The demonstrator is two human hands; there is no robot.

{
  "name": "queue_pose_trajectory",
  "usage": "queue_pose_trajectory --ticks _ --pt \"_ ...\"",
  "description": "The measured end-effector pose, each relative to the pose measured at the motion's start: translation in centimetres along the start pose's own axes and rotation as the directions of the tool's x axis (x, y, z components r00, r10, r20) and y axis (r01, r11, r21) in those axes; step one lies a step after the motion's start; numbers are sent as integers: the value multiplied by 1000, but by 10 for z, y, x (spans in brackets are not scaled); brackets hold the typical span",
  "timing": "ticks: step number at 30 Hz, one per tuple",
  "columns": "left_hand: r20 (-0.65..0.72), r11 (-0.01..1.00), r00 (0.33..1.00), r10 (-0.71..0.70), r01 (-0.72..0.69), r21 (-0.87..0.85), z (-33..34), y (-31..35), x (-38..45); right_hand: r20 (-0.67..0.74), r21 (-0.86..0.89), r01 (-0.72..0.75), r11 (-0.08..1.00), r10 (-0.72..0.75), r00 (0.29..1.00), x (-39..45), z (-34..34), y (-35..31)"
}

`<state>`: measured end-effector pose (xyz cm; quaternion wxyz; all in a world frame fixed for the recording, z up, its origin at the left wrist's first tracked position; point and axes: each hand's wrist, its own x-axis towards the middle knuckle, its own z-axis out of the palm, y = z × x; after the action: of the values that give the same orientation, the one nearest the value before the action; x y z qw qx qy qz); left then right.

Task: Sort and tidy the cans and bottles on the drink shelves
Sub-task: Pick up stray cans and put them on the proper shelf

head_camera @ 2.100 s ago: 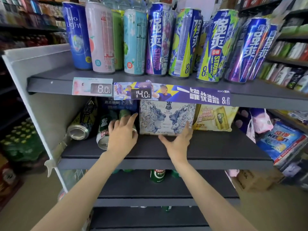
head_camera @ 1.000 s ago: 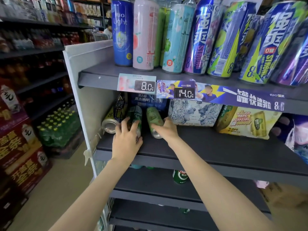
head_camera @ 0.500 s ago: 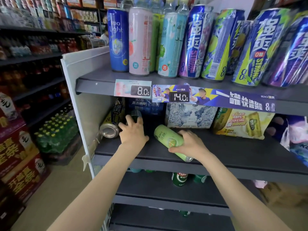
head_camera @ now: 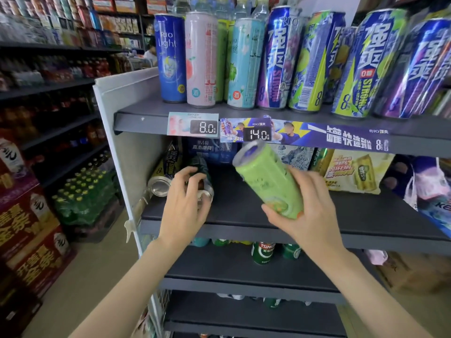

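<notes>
2 shelves tell the progress: the upper shelf (head_camera: 151, 115) holds upright RIO cans, while the middle shelf (head_camera: 366, 215) needs work. The right hand (head_camera: 302, 211) grips a tilted light-green can (head_camera: 266, 179) above it; the left hand (head_camera: 185, 198) curls around a fallen dark-green can (head_camera: 202, 172), beside a leaning yellow-black can (head_camera: 168, 167).
</notes>
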<state>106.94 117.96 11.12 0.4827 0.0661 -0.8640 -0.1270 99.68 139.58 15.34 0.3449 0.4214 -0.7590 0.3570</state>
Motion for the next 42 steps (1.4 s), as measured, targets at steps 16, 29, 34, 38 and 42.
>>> queue_pose_trajectory --ticks 16,29,34,38,42 --pt "-153 985 984 -87 108 134 -53 23 109 -73 357 -156 921 194 978 175 -7 -63" --pt "-230 995 971 -62 78 61 -44 14 102 88 152 -315 937 305 948 192 38 -53" --pt "-285 995 956 67 -87 -57 -38 9 51 -241 160 92 983 -51 969 109 3 -54" --pt "-25 993 998 58 -55 108 -6 -7 3 26 71 168 983 -170 985 42 23 -35" --pt "203 950 957 -207 147 275 10 -23 -7 478 -119 -265 957 289 830 31 80 -9"
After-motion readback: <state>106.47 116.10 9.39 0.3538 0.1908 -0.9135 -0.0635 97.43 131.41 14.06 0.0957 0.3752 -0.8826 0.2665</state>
